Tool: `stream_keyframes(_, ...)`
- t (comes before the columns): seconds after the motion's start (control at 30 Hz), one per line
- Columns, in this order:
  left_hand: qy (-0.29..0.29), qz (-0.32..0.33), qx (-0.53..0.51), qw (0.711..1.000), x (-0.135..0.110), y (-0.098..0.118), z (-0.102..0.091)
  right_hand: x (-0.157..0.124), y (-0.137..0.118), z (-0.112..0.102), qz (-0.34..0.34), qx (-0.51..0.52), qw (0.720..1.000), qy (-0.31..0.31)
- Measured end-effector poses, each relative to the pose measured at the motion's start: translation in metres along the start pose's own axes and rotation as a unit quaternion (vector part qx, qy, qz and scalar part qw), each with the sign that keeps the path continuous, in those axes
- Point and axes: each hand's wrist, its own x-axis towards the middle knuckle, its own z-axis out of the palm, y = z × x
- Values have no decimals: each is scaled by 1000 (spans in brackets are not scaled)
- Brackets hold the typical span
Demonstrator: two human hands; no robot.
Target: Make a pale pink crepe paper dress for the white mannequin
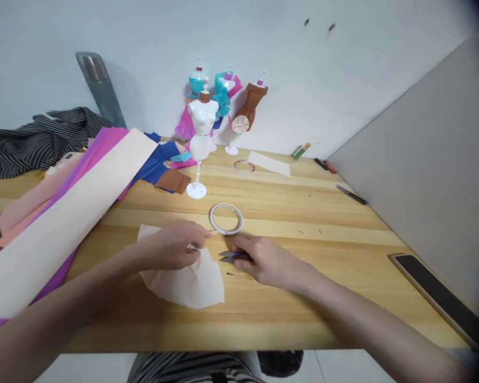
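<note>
My left hand (171, 246) rests curled on a cream piece of crepe paper (191, 284) lying on the wooden table (303, 223), its fingertips pinched at the paper's upper edge. My right hand (265, 260) lies just to the right, fingers closed on small thread snips (228, 256) whose blades point left toward the paper. A white tape ring (226, 218) lies flat just beyond both hands. A bare white mini mannequin (200, 135) on a stand is behind the ring.
Rolls of cream, pink and purple paper (64, 218) lie diagonally at left, with striped cloth (35, 141) behind. Dressed mini mannequins (247, 109) stand by the wall. A phone (439, 298) lies at right, a pen (351, 194) and markers farther back.
</note>
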Motion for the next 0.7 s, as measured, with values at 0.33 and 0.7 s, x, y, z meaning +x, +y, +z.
stream_keyframes(0.33,19,-53,-83,995,0,30,-20,11,-15,-18,-67,287,937,187)
stream_keyframes(0.7,95,-133,75,984,7,36,-6,41,-35,-9,-83,166,948,260)
